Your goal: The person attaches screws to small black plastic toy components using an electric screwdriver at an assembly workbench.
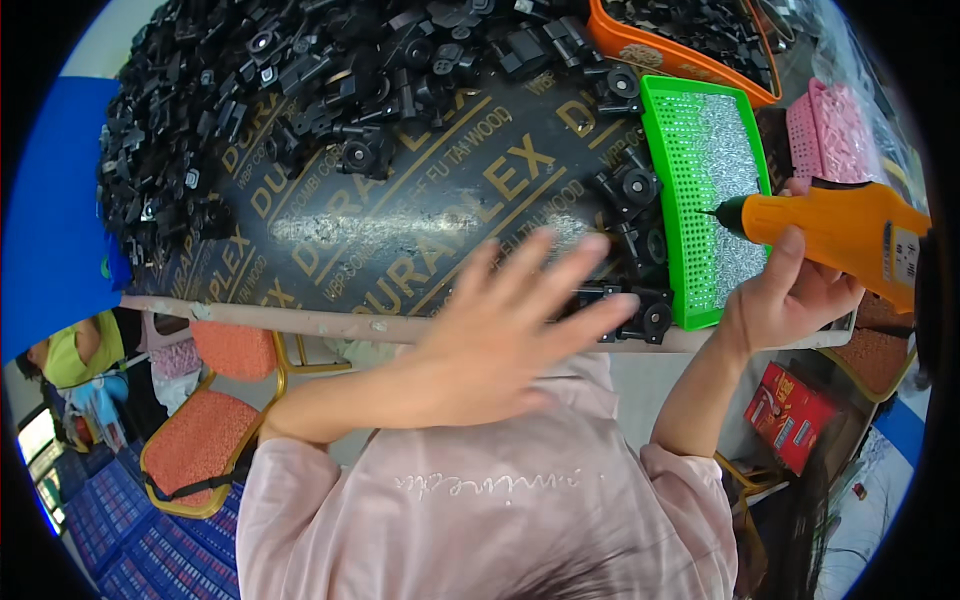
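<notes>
My right hand [797, 295] is wrapped round an orange electric screwdriver [825, 228]. Its black nose and thin bit point left, over a green perforated tray [683, 200] that holds many small silvery screws [735, 160]. With fingers spread and blurred, my left hand [520, 320] hovers above the near edge of the dark printed board, and no object shows in it. Just beyond its fingertips lies a black plastic part [652, 316] with a round boss. More such black parts [635, 187] line the tray's left side.
A large heap of black plastic parts [330, 60] covers the far left of the board [400, 215]. Behind the green tray stands an orange basket [660, 50] of dark pieces. A pink basket [805, 135] sits to its right. An orange chair [205, 440] is at lower left.
</notes>
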### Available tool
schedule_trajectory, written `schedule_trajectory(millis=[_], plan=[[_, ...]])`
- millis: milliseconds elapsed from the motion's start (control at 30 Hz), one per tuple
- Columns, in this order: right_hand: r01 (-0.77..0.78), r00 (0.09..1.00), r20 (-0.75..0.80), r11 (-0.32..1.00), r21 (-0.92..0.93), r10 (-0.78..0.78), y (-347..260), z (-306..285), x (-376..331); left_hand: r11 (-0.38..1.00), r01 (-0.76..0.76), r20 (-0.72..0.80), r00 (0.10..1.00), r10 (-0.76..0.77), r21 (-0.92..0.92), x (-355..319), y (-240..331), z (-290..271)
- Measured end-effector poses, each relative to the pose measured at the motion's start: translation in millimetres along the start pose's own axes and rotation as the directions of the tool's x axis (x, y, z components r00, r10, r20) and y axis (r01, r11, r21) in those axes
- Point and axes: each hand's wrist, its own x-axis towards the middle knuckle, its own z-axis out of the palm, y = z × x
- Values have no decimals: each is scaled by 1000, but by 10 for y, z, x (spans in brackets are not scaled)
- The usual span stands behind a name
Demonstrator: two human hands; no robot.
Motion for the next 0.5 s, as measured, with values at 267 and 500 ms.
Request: schedule_trajectory(millis=[267, 500], plan=[[233, 714, 632, 954, 191, -301, -438, 246, -180, 992, -39, -348, 938, -7, -123, 751, 4, 1071], [349, 485, 856, 859, -375, 176, -309, 550, -64, 980, -143, -496, 846, 195, 140, 576, -39, 996]])
